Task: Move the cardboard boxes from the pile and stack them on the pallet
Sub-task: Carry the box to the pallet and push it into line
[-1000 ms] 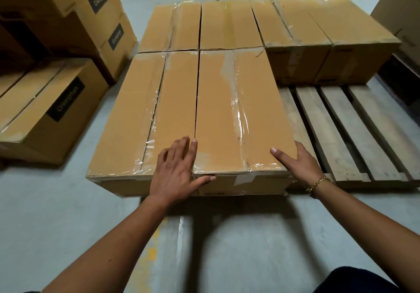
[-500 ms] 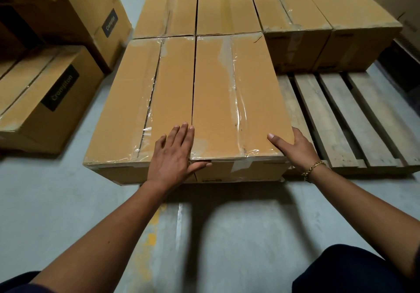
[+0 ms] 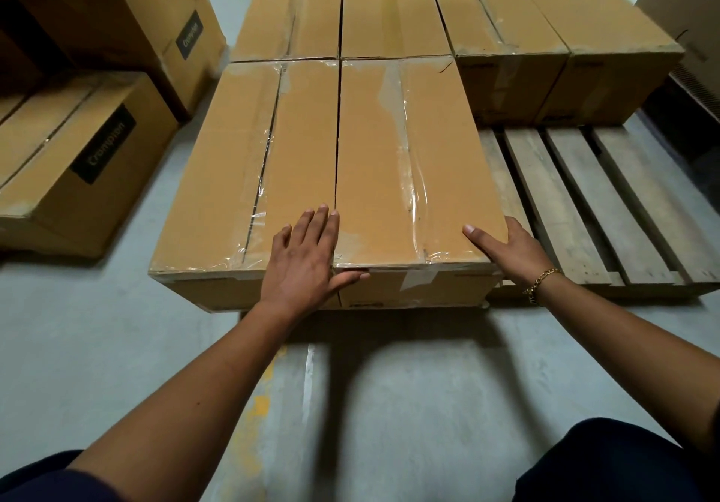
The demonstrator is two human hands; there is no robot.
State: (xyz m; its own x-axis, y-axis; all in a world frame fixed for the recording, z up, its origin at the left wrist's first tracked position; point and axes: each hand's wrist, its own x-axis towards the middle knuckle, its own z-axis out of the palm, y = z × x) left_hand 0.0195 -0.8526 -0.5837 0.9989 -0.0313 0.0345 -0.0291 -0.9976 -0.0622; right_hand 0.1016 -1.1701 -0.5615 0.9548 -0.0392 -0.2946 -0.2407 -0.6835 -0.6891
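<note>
A long taped cardboard box (image 3: 405, 158) lies on the wooden pallet (image 3: 607, 205), close against a second long box (image 3: 241, 174) on its left. My left hand (image 3: 307, 264) lies flat over the seam between the two at their near ends, thumb hooked over the front edge. My right hand (image 3: 510, 248) holds the near right corner of the first box, thumb on top and fingers down its side. Several more boxes (image 3: 506, 30) fill the pallet's back row.
The pile of branded cardboard boxes (image 3: 78, 158) stands at the left, with taller ones (image 3: 156, 18) behind it. Bare pallet slats show at the right front. Another large box (image 3: 693, 14) rises at the far right. Grey concrete floor (image 3: 389, 404) with a yellow line lies in front.
Both hands keep their places on the box's near end. The camera has drawn closer and lower, and my knees now show at the bottom corners.
</note>
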